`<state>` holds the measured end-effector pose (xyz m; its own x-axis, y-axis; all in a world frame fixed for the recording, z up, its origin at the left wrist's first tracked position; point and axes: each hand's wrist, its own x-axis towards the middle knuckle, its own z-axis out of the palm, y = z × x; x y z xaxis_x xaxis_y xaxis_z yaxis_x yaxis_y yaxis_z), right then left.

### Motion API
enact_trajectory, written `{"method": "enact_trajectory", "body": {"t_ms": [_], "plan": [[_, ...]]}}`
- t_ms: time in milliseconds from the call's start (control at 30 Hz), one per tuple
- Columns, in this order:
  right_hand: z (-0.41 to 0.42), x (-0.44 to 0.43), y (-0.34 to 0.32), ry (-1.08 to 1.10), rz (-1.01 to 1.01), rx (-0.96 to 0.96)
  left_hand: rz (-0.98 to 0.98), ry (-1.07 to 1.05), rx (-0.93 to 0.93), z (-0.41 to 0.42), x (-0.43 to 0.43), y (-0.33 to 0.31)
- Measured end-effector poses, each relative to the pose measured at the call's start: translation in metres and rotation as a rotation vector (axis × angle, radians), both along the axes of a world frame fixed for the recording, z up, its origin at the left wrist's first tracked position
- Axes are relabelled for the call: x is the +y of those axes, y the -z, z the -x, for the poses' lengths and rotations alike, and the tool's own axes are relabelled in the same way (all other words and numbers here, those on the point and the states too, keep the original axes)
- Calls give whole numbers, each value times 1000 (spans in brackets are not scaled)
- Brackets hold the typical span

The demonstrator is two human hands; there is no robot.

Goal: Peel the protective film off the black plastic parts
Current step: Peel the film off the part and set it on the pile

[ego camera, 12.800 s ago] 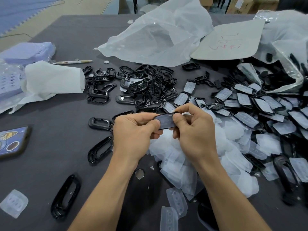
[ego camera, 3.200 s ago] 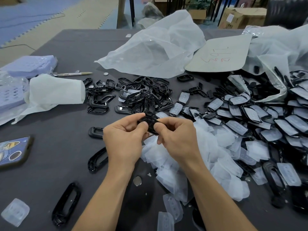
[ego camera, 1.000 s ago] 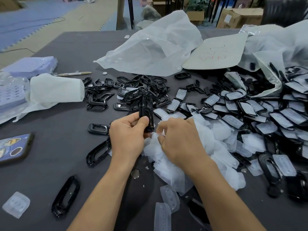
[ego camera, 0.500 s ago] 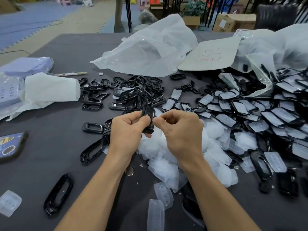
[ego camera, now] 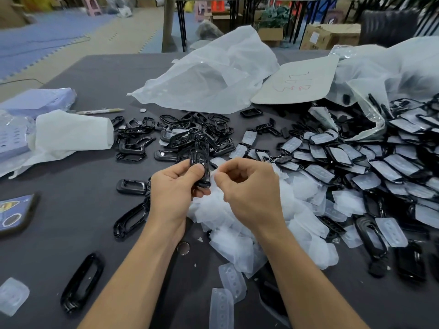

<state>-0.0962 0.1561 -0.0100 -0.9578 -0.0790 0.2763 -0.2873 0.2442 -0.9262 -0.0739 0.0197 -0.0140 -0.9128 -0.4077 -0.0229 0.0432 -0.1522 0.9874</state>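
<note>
My left hand [ego camera: 174,191] grips a black plastic frame part [ego camera: 200,160] upright above the dark table [ego camera: 71,181]. My right hand [ego camera: 247,188] is just to its right, fingers curled, thumb and forefinger pinched together near the part's edge; whether they hold film I cannot tell. Under both hands lies a heap of peeled whitish film pieces [ego camera: 240,233]. Peeled black frames [ego camera: 190,134] are piled behind my hands. Film-covered black parts [ego camera: 356,160] spread out to the right.
A phone [ego camera: 14,214] lies at the left edge. A folded white cloth [ego camera: 71,131], a pen [ego camera: 99,111] and purple trays [ego camera: 35,100] sit at the left. Large plastic bags [ego camera: 209,74] and a card [ego camera: 297,84] lie behind. Loose frames [ego camera: 82,281] lie near my left forearm.
My right hand came up off the film heap and back beside the part. My left hand keeps the black frame upright. The camera view tilted up a little.
</note>
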Motion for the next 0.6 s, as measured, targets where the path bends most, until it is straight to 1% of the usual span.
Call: {"method": "enact_trajectory", "body": {"t_ms": [67,133,200,300,400,467,533,600], "plan": [[-2,-1,1,11,-146,111,-14,17,0,0,-2,0],[-2,-2,2,21,-195,141,-16,37,11,-1,-3,0],[-2,-2,1,42,-152,102,-7,41,24,-1,-2,-1],[-2,-2,-1,62,-16,-8,6,38,6,-2,1,0],[-3,-3,-3,34,112,-114,-29,20,-41,0,4,1],[-3,-3,-4,-3,161,-158,-41,18,-56,0,4,1],[-3,-4,-4,-39,122,-157,-28,6,-37,0,4,1],[-2,-4,-3,-46,7,-116,-2,-20,-3,0,4,-1]]}}
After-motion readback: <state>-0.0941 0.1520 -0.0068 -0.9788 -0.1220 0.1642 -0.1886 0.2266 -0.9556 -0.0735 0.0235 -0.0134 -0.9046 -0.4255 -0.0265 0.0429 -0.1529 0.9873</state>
